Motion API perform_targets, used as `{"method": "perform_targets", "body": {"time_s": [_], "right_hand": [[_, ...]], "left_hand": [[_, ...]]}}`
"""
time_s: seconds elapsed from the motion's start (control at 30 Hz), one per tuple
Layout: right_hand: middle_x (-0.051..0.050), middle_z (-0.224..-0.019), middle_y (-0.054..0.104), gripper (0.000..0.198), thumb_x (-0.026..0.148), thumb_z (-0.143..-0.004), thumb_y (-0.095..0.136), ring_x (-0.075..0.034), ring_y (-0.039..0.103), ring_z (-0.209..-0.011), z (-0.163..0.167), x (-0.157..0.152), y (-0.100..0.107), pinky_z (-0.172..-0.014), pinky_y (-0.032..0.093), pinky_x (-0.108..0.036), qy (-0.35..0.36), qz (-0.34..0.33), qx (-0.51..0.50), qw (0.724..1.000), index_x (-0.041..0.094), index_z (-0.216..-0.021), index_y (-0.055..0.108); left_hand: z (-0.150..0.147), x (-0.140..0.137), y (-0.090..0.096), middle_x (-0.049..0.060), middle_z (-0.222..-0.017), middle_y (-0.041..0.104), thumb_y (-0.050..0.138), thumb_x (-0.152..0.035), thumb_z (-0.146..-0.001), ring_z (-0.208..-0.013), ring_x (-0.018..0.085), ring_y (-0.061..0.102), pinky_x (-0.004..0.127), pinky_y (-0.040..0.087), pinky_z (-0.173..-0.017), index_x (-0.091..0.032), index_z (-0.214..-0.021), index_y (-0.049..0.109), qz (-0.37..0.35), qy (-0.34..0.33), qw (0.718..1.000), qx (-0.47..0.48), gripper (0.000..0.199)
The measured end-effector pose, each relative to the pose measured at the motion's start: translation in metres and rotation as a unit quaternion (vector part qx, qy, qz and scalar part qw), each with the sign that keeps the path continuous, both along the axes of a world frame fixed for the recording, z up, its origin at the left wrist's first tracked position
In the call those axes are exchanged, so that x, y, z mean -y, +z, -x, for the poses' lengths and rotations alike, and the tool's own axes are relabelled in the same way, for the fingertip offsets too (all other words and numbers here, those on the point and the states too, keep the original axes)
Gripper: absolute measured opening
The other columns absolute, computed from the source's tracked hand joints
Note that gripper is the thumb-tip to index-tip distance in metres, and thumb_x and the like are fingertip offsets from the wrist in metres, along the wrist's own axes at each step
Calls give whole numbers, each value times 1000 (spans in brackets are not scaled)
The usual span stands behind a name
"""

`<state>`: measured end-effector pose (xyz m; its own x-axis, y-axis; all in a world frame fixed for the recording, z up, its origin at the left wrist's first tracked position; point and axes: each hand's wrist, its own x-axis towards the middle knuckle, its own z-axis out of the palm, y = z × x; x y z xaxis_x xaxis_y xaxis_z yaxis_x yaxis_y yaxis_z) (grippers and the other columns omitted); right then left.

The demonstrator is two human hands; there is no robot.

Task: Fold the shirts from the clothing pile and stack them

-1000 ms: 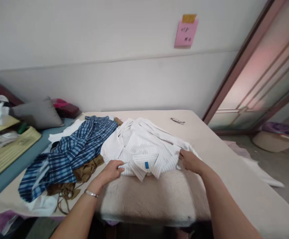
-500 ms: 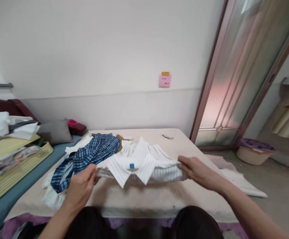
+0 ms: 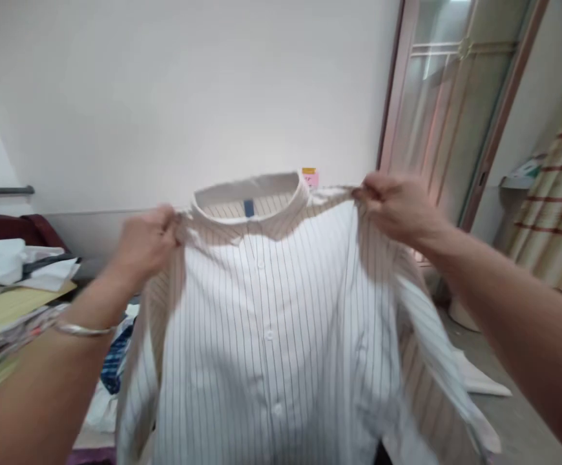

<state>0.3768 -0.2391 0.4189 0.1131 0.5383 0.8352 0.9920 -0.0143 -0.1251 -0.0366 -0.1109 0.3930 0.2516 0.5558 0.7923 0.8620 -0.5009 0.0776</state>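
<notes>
A white striped button-up shirt (image 3: 281, 310) hangs upright in front of me, its buttoned front facing me and its collar at the top. Inside the neck is a small blue label (image 3: 249, 208). My left hand (image 3: 149, 239) is closed on one shoulder of the shirt, and a silver bangle (image 3: 84, 329) circles that wrist. The opposite shoulder is pinched in my right hand (image 3: 397, 205). Both hands are somewhat blurred. The sleeves hang down at the sides, and the shirt hides most of the bed behind it.
Blue plaid clothing (image 3: 115, 358) shows at the left behind the shirt. Folded white cloths (image 3: 0, 258) lie on a stack farther left. A pink note (image 3: 311, 179) is on the wall. At the right are a sliding glass door (image 3: 436, 123) and a striped curtain (image 3: 552, 213).
Both hands have risen, lifting the shirt from low over the bed to hang upright. Its front now faces me and covers the bed from view.
</notes>
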Motion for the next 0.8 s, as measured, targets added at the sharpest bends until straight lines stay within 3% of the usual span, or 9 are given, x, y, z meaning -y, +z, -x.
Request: {"method": "perform_targets", "body": {"time_s": [0.1, 0.17, 0.23, 0.3, 0.43, 0.53, 0.6, 0.67, 0.8], "right_hand": [[-4, -71, 61, 22, 30, -99, 51, -17, 51, -65, -24, -47, -35, -62, 31, -29, -92, 117, 3, 989, 18, -91, 67], [-8, -79, 67, 25, 33, -100, 49, -19, 55, -69, -42, -74, -41, -62, 30, -29, -124, 134, 13, 983, 18, -100, 69], [-10, -82, 69, 27, 32, -101, 48, -20, 57, -71, -58, -93, -24, -63, 29, -29, -138, 105, 11, 985, 17, -105, 70], [-11, -82, 68, 26, 26, -100, 47, -18, 54, -69, -71, -99, 11, -63, 28, -29, -145, 40, 0, 989, 14, -106, 69], [-8, -79, 65, 28, 26, -103, 45, -12, 42, -65, -79, -78, 74, -66, 26, -30, -142, -117, -4, 983, 10, -98, 68], [-5, -75, 60, 29, 30, -104, 45, -11, 34, -64, -74, -50, 66, -68, 26, -31, -106, -179, 22, 978, 14, -87, 64], [-4, -73, 57, 27, 30, -103, 46, -13, 36, -64, -68, -33, 30, -67, 27, -30, -74, -172, 44, 981, 18, -83, 59], [-5, -75, 56, 25, 29, -103, 43, -16, 43, -67, -60, -22, -26, -66, 30, -30, -44, -113, 56, 991, 20, -84, 56], [-10, -90, 62, 21, 19, -99, 37, -20, 54, -79, -45, -21, -169, -72, 39, -29, 4, 103, 5, 995, 21, -91, 56]], "left_hand": [[-35, -58, -31, 9, -74, 68, 43, -28, -98, -71, 25, 61, 32, 37, -67, -19, -98, 65, 64, 60, 994, -63, 23], [-59, -91, -32, 11, -76, 69, 41, -26, -99, -73, 25, 63, 31, 37, -67, -18, -100, 64, 60, 53, 994, -73, 25], [-83, -117, -10, 11, -78, 70, 40, -23, -99, -76, 24, 64, 30, 38, -69, -16, -100, 64, 25, 32, 997, -59, 24], [-104, -133, 28, 11, -82, 71, 41, -18, -98, -78, 23, 64, 30, 38, -72, -15, -99, 63, -36, 6, 999, -32, 22], [-125, -134, 103, 12, -97, 71, 40, -18, -102, -87, 17, 62, 30, 39, -80, -10, -105, 60, -171, -41, 984, 37, 22], [-117, -118, 111, 10, -102, 68, 35, -25, -107, -95, 15, 60, 30, 38, -84, -7, -108, 59, -213, -70, 973, 56, 30], [-101, -108, 82, 9, -100, 68, 36, -26, -106, -95, 16, 61, 30, 39, -85, -9, -107, 60, -207, -62, 975, 51, 30], [-82, -102, 28, 11, -99, 70, 38, -28, -105, -93, 20, 63, 31, 43, -84, -13, -109, 62, -178, -38, 983, 39, 29], [-48, -103, -132, 16, -112, 71, 31, -27, -104, -101, 28, 67, 38, 49, -90, -16, -126, 58, -61, -46, 997, -10, 37]]}}
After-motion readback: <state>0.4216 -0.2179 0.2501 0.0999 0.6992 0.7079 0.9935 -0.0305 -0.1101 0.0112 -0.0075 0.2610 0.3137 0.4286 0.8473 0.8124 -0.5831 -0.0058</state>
